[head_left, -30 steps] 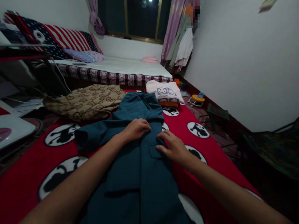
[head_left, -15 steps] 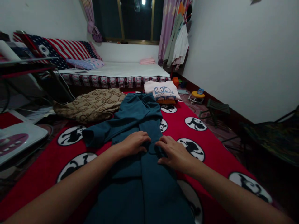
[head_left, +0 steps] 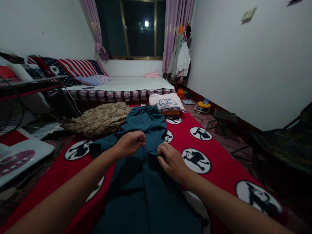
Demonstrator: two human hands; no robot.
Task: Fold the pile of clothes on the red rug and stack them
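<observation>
A long teal garment [head_left: 156,195] with long sleeves lies stretched lengthwise in front of me, its upper end away from me. One sleeve [head_left: 102,143] sticks out to the left. Just over the garment's upper middle is my left hand [head_left: 129,143], fingers curled together, with no cloth visible in them. My right hand [head_left: 173,161] pinches the garment's cloth near its right edge, thumb and fingers closed. The folds under both palms are hidden.
Beneath the garment is a red blanket [head_left: 219,175] with monkey circles. Beyond it lie brown patterned clothing [head_left: 102,118] and a folded pale pink top [head_left: 167,101]. A table [head_left: 41,156] stands at left; a folding stool [head_left: 224,117] and camouflage chair [head_left: 285,143] at right.
My left hand has come off the cloth and moved up and to the left. My right hand stays at the garment's right edge. The view has tilted upward slightly.
</observation>
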